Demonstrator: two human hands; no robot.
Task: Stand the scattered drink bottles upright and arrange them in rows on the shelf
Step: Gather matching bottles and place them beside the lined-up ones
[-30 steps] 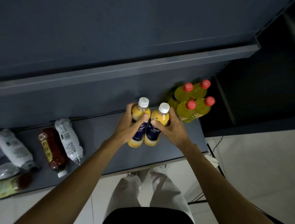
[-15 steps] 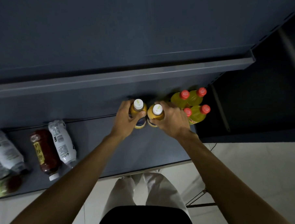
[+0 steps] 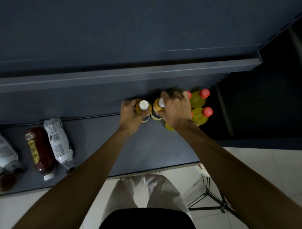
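landmark: the yellow red-capped bottles [image 3: 199, 102], four of them standing in a block at the right end of the shelf [image 3: 99, 134]; every place below is given from them.
change: a second ago both orange bottles were held mid-shelf, toward the front edge and well left of the landmark; now they stand deep at the back, just left of it.
meaning: judged from this, the pair is being seated as the next row beside the block; release looks near but is not yet done.
left hand [image 3: 129, 115]: fingers curled round the left orange bottle [image 3: 144, 107], white cap showing, thumb on its near side.
right hand [image 3: 177, 111]: fingers draped over the right orange bottle [image 3: 157, 105], covering most of its cap; closed on it, and its back hides part of the landmark block.
gap: the two orange bottles are just beside each other; whether they touch i cannot tell.
still lying: far left of the landmark, a dark red bottle [image 3: 39, 151] and a white-labelled bottle [image 3: 59, 144] lie side by side, more at the left edge of the view.
surface: dark grey-blue metal shelf, flat, bare between the landmark and the fallen bottles; another shelf above it.
room: dim; pale tiled floor, a black stand's legs [image 3: 212, 198] below the landmark.
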